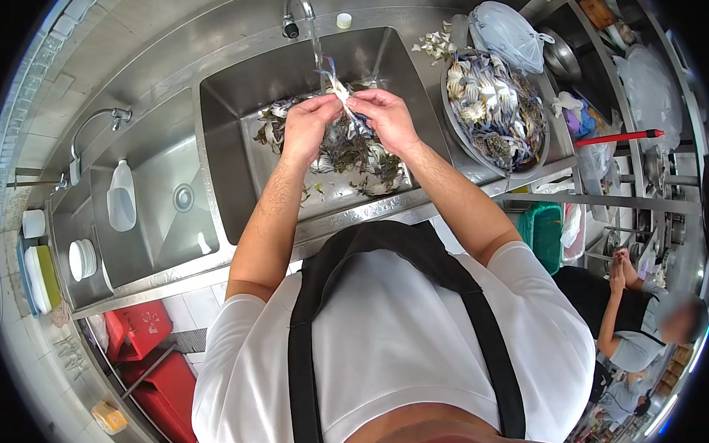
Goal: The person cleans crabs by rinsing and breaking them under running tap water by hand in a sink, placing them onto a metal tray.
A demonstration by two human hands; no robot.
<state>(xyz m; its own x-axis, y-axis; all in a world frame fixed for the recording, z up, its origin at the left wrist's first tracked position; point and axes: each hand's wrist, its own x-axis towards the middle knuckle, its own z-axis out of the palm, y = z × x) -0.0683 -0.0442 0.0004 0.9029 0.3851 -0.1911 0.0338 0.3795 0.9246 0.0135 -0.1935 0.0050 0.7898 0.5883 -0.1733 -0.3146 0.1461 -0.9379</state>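
Between both hands is a crab [339, 89], pale underneath with bluish claws, held over the right-hand sink basin [239, 167]. My left hand [310, 123] pinches it from the left with thumb and fingers. On its other side my right hand [385, 117] grips it the same way. Water runs from the tap [290, 27] just behind the crab. Below the hands, a heap of crabs and dark shell pieces [352, 155] lies in the basin, partly hidden by my hands.
A big metal bowl [451, 113] piled with crabs stands right of the basin, beside a tied plastic bag [508, 36]. A plastic jug [122, 198] lies in the left basin [156, 248]. A green bin [541, 237] is below right. Another person [631, 313] stands at far right.
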